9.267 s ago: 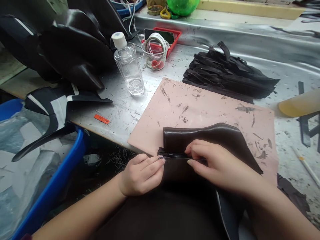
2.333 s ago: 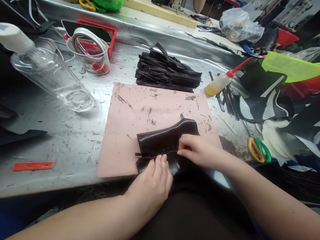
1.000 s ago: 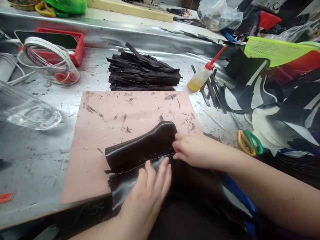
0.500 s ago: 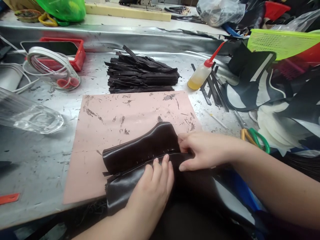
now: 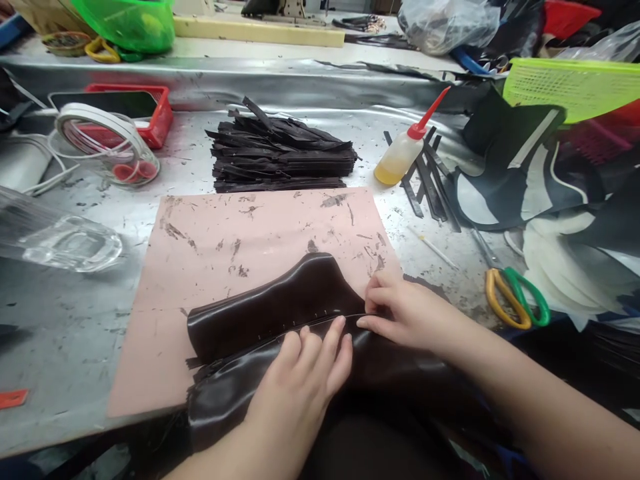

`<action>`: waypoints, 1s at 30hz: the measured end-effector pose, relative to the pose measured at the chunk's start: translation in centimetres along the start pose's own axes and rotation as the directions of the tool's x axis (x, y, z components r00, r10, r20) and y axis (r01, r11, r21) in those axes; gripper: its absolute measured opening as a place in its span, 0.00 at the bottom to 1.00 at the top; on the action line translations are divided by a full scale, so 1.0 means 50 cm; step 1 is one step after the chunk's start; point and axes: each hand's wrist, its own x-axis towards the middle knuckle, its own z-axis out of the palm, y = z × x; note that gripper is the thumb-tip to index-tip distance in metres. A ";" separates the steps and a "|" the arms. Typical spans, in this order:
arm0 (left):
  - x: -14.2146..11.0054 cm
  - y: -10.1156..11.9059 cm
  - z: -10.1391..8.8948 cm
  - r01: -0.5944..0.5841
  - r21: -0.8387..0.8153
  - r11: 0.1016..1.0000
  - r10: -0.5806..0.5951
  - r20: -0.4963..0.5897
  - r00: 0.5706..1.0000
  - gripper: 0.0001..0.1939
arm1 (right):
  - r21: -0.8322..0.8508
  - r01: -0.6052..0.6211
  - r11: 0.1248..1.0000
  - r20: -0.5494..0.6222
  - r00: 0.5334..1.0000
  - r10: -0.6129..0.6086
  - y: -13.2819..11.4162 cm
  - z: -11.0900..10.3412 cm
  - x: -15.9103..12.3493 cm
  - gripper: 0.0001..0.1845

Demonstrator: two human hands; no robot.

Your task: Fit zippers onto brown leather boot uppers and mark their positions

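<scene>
Right fingers: our right hand (image 5: 400, 310) pinches the leather (image 5: 265, 303) along its seam, thumb opposing fingertips.
Left fingers: slightly spread; our left hand (image 5: 300, 373) presses the near side down.
Leather: probably light, bendy, slick (look at that shine), quick to crease.
Hold: we'd take the seam edge, using soft pads, not nails.
Mat: leather lies partly on the mat (image 5: 200, 260), reaching past its near edge.

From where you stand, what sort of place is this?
Probably a leather workshop, perhaps for boots: dark leather piece under both hands, bundle of black zipper strips, scissors beside cut pieces.
</scene>
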 end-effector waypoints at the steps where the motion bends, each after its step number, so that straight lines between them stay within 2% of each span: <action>1: 0.004 -0.002 -0.001 0.003 -0.006 1.000 -0.003 0.001 1.000 0.28 | -0.009 -0.027 1.000 -0.052 0.998 0.027 0.004 0.003 -0.008 0.11; 3: 0.008 -0.004 -0.003 0.004 -0.018 1.000 -0.004 -0.001 1.000 0.27 | 0.053 -0.040 0.998 -0.135 0.990 0.047 0.013 0.010 -0.025 0.11; 7: 0.009 -0.010 -0.002 -0.003 -0.044 0.999 0.002 -0.017 1.000 0.27 | 0.335 0.039 0.941 -0.178 0.984 0.022 0.033 0.031 -0.047 0.07; 10: 0.006 -0.016 0.001 -0.025 -0.052 0.998 0.024 -0.006 1.000 0.27 | 0.390 0.053 0.919 -0.214 0.976 0.034 0.047 0.044 -0.046 0.06; 14: 0.005 -0.022 0.001 -0.058 -0.041 0.997 0.059 0.014 0.998 0.26 | 0.322 0.037 0.946 -0.216 0.976 0.035 0.055 0.050 -0.031 0.07; 18: 0.008 -0.022 0.001 -0.057 -0.044 0.997 0.058 0.014 0.998 0.24 | 0.154 -0.073 0.985 -0.163 0.982 0.099 0.050 0.035 -0.016 0.11; 22: 0.011 -0.018 0.001 -0.053 -0.061 0.997 0.052 -0.012 0.999 0.25 | -0.004 -0.181 0.983 -0.094 0.979 0.180 0.041 0.008 0.003 0.17; 30: 0.013 -0.019 0.006 -0.047 -0.045 0.998 0.045 -0.034 0.998 0.25 | -0.181 -0.136 0.974 -0.017 0.991 0.135 0.014 -0.012 0.061 0.27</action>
